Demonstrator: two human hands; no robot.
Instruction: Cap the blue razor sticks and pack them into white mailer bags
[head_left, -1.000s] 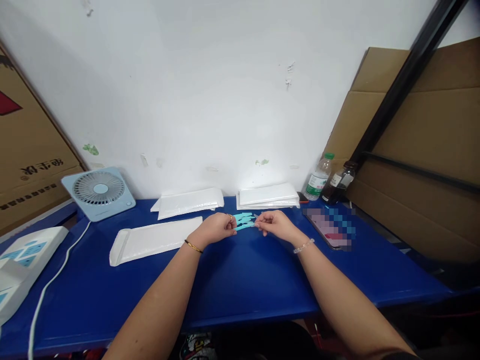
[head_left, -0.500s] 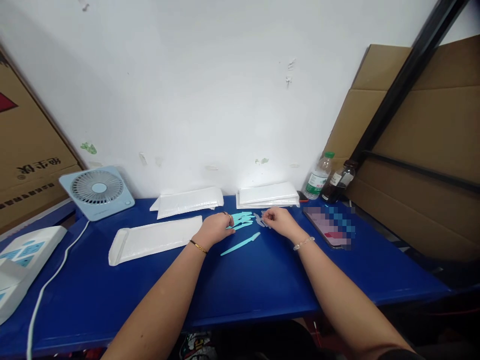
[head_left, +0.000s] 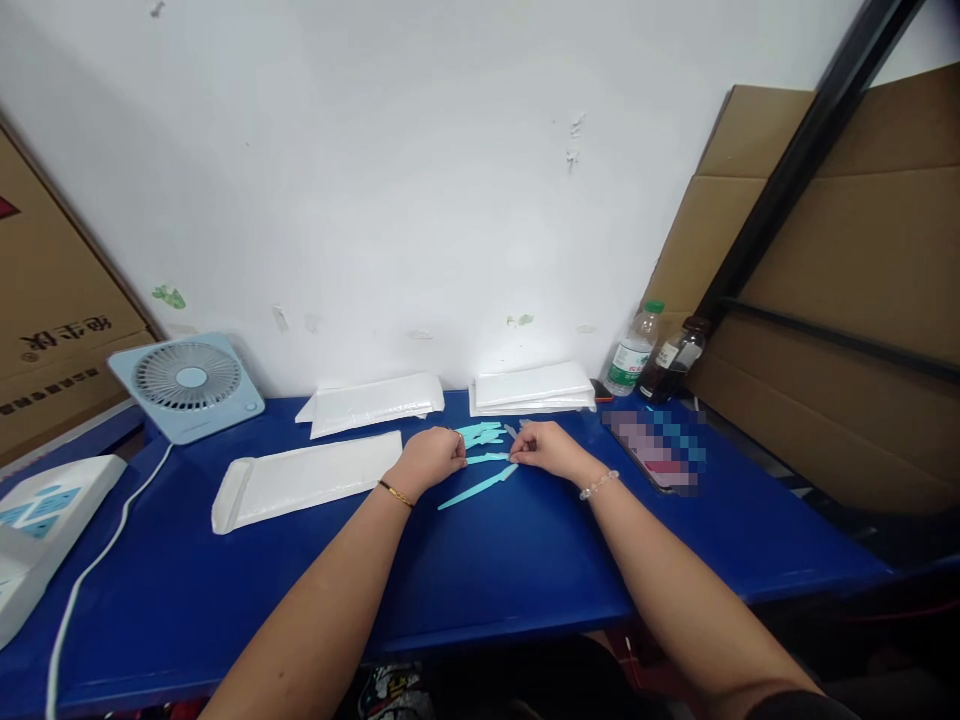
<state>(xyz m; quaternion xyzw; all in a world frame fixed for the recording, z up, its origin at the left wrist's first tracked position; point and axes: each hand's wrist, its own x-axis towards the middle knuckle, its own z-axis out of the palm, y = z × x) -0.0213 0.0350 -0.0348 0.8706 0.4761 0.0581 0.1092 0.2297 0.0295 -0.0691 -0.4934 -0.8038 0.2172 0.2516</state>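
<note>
My left hand (head_left: 431,460) is closed, pinching the handle end of a slim turquoise eyebrow razor (head_left: 486,458) held just above the table. At the razor's other end, my right hand (head_left: 551,450) pinches a small clear blade cap, mostly hidden by the fingertips. Just beyond both hands lies a heap of turquoise eyebrow razors (head_left: 480,434). A few translucent blade caps (head_left: 511,431) show beside the right hand, partly covered by it. Nearer to me, a single eyebrow razor (head_left: 474,492) rests on the blue table.
White padded mailers (head_left: 307,485) lie to the left, with more mailers (head_left: 379,402) and another stack (head_left: 532,388) along the wall. A light-blue fan (head_left: 191,385) and a white device (head_left: 52,540) stand left. A phone (head_left: 649,450) and two bottles (head_left: 630,355) are at the right.
My left hand has drawn one eyebrow razor from the heap towards me. My right hand has come from the clear caps to that razor's end.
</note>
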